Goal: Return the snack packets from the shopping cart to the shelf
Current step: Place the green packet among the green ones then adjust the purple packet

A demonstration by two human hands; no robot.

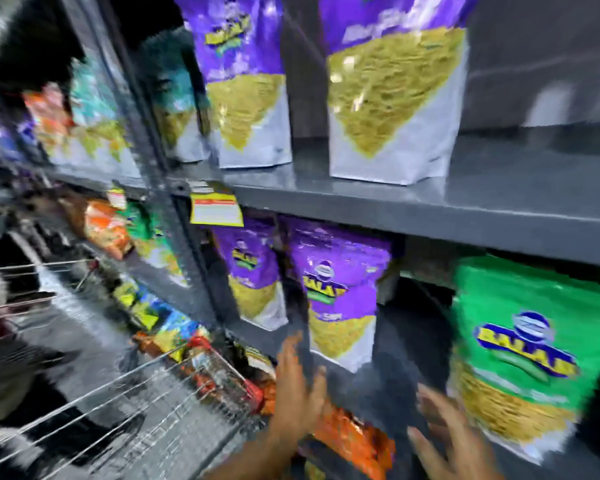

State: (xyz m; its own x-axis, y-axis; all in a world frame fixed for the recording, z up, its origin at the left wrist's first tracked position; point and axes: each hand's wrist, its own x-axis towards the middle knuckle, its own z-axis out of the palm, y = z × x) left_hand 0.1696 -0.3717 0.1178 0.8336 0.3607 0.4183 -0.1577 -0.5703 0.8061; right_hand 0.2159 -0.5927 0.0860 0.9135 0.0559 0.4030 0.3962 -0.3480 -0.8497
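Two hands reach toward the lower shelf, both empty with fingers spread. The left hand (297,389) sits at about 6 o'clock in the view, palm facing the shelf, its fingertips just below and left of a purple packet (338,299). The right hand (444,434) is at 5 o'clock, open as well, fingers pointing up and left, close beside the lower left edge of a green packet (520,355); motion blur hides whether it touches the packet.

Between and below the hands lies an orange packet (354,438) on a still lower level. The green packet stands tilted at 4 o'clock on the lower shelf, under the grey shelf board (430,216). The purple packet stands upright near the centre, and a second purple one (253,275) stands to its left at 9 o'clock from it, further back.

On the board above, at 12 o'clock, two large purple packets stand side by side: one (392,91) to the right, one (246,81) to the left, apart from each other. A yellow price tag (217,211) hangs from the board's front edge beside the upright post (174,188).

The cart (125,403) fills the 8 o'clock corner, its wire rim running up toward the shelves, with a red corner piece (253,393) just left of the left hand. Colourful packets (174,337) are seen above its far rim, too blurred to say whether they lie in the cart or on the shelf behind. More packets (108,230) fill the shelves at 10 o'clock, blurred.
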